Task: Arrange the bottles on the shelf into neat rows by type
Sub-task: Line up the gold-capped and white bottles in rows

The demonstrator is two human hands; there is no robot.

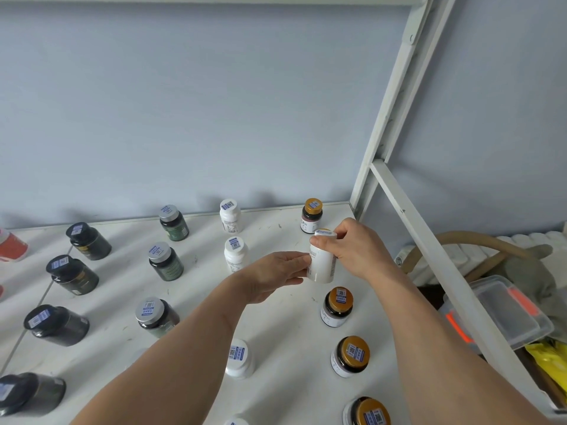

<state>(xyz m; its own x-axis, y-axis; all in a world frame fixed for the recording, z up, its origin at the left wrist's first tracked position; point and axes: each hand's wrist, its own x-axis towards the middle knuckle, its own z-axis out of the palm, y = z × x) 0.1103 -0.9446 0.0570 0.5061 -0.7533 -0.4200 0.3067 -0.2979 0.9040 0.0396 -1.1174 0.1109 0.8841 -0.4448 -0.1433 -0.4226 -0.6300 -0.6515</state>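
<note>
White shelf (pixel 276 302), bearing bottles in rows running front to back: black-capped bottles (pixel 73 274) near the left edge, silver-capped green bottles (pixel 165 261) beside them, white bottles (pixel 235 254) mid-shelf, gold-capped bottles (pixel 337 306) along the right edge. Right hand (pixel 356 246) curled over the cap of a white bottle (pixel 321 262), held toward the back right corner. Left hand (pixel 276 276) gripping its side.

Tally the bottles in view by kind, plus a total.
Black-cap dark bottles: 4
Silver-cap green bottles: 3
White bottles: 5 (one held, one cut off at bottom edge)
Gold-cap bottles: 4
Orange bottle, cut off at left edge: 1 (red sliver below it unclear)
Total: 17
</note>
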